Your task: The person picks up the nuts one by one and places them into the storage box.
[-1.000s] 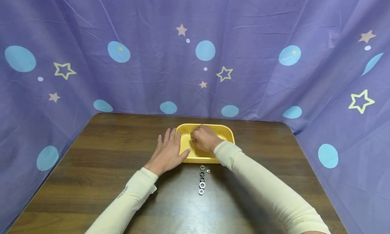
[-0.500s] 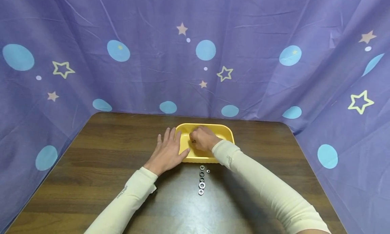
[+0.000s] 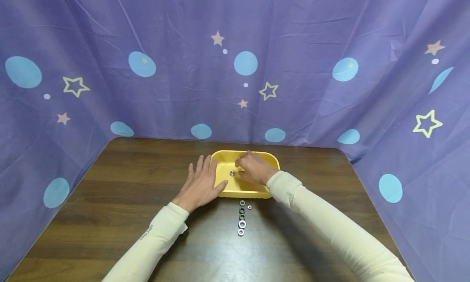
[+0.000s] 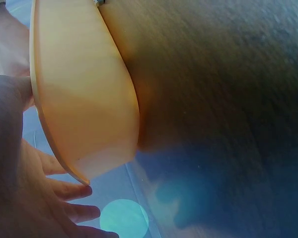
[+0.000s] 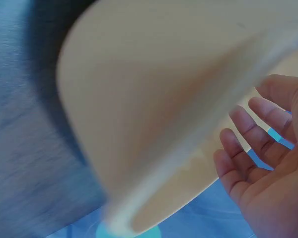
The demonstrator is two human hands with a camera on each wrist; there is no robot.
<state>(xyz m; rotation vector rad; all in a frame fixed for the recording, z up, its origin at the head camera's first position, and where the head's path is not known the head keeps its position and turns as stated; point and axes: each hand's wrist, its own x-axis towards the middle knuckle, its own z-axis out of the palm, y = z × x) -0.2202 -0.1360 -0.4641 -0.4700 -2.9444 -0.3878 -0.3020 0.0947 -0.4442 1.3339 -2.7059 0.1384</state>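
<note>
A yellow rectangular tub [image 3: 249,194] stands on the table, its side wall [image 4: 89,84] large in the left wrist view. On the tub's floor, left of centre, lies a small metal nut [image 3: 232,173]. My left hand [image 3: 200,187] is at the tub's left end, fingers spread and thumb over the near left corner. My right hand [image 3: 256,168] hovers over the tub, just right of that nut. In the right wrist view its fingers [image 5: 243,126] are loosely bent and apart, with nothing between them.
In front of the tub, several nuts [image 3: 242,224] form a line running toward me, some dark and some silver. A smaller nut [image 3: 249,207] sits just right of the line. Behind the wooden table [image 3: 147,167] hangs a purple curtain [image 3: 176,94].
My right hand has let go of a nut, which now lies in the tub. The hand has opened and shifted slightly right. My left hand stays put.
</note>
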